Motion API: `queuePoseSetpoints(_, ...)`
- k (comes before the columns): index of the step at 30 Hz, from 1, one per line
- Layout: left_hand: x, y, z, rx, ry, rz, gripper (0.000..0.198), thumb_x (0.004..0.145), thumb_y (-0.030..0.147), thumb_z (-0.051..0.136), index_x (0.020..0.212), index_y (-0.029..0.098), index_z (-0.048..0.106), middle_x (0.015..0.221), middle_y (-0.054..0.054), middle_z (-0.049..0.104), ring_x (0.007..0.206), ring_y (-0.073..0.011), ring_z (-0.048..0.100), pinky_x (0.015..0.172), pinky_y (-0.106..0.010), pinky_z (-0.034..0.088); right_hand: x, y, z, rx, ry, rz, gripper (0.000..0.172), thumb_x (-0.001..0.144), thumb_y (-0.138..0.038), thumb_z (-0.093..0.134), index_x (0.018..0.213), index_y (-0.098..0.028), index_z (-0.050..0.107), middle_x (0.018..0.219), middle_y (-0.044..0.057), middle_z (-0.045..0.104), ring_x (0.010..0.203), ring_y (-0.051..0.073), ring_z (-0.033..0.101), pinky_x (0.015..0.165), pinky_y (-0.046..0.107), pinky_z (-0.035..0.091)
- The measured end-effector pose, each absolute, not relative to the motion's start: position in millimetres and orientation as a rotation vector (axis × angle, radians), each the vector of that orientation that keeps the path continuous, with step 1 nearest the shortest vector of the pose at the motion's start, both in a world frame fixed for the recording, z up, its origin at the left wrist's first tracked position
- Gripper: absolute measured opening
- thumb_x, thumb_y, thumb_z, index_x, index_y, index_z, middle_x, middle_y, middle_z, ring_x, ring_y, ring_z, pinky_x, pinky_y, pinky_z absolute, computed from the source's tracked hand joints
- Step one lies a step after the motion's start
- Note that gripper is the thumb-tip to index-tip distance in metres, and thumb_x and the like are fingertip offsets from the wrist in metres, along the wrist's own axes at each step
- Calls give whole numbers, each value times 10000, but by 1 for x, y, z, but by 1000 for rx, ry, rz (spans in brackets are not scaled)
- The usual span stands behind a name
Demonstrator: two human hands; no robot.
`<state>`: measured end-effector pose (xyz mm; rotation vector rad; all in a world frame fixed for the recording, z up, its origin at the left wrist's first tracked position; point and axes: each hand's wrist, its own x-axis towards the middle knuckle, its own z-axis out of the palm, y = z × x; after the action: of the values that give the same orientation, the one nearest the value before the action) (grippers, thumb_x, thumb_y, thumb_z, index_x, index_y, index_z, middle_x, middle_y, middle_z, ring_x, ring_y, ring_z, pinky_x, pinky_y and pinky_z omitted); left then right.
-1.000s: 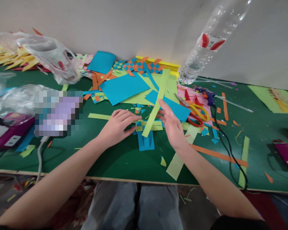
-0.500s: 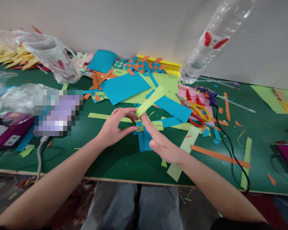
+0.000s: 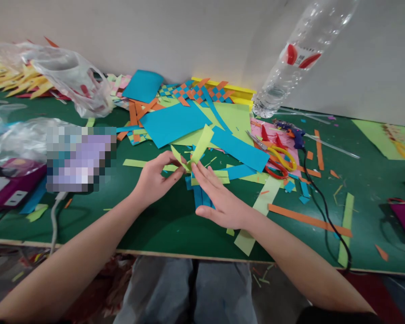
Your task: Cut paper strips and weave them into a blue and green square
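Folded light green paper strips (image 3: pixel 203 140) stand up from a small piece of crossed blue and green paper strips on the table. My left hand (image 3: pixel 158 179) pinches a green strip at its left side, with thumb and forefinger closed. Fingers stretched flat, my right hand (image 3: pixel 221 195) presses on the piece from the right. Blue strip ends (image 3: pixel 198 197) stick out toward me beneath the right hand, and green ends (image 3: pixel 227 177) point right. The middle of the piece is partly hidden by my fingers.
Blue sheets (image 3: pixel 175 121) lie behind the hands. Scissors (image 3: pixel 279 157) and a glue gun (image 3: pixel 295 135) with a black cord are to the right. A plastic bottle (image 3: pixel 300 58) stands behind. A blurred-out device (image 3: pixel 83 159) with a white cable sits left.
The green strip has swung more upright, and a second green end now stands up at its left. My right hand has turned flatter over the piece; my left hand has shifted slightly left.
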<state>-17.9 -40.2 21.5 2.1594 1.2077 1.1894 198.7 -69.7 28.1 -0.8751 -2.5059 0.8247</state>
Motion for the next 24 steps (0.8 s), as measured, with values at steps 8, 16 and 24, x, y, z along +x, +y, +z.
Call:
queuePoseSetpoints(8,-20,-41,16,2129,1221,1101,188,813,373,656,910,212,641,896,-33,686,752,-150,642,691,-282,529,199,-67,25,-889,-2499,802,844,918,-656,273,1523,-216,-117,1614,60,-18,1481,214,-36,1209,477,23)
queuePoseSetpoints(16,-19,-41,27,2001,1362,1095,144,851,339,618,786,218,576,645,28,625,581,-122,588,584,-261,483,199,-68,28,-916,-2512,767,831,925,-637,307,1531,-207,-65,1611,74,53,1487,216,31,1205,501,14)
queuePoseSetpoints(24,-26,-32,27,1809,1619,1255,155,874,292,546,998,235,619,608,36,523,501,-110,495,479,-255,421,217,-47,24,-1268,-2197,453,280,975,-379,407,1166,-271,581,1338,12,588,1362,205,408,1195,520,140)
